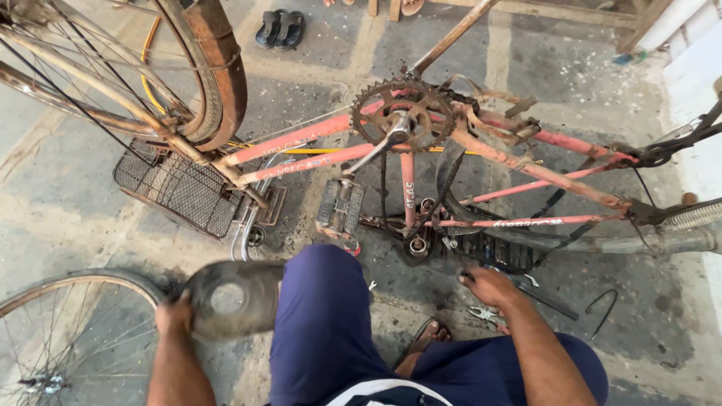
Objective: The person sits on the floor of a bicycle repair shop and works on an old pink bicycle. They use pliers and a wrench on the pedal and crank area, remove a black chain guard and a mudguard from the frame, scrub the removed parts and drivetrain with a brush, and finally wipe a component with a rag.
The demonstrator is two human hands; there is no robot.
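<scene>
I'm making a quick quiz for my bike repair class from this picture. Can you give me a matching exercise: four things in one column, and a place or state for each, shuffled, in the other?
Things:
1. chain cover
2. pedal
3. wire basket
4. sandals

Places or states:
A. lying on the floor under the pink frame, beside the rusty wheel
B. held in the left hand
C. far off, at the top of the view
D. on the crank arm below the rusty chainring

Pairs: 1-B, 2-D, 3-A, 4-C
</scene>
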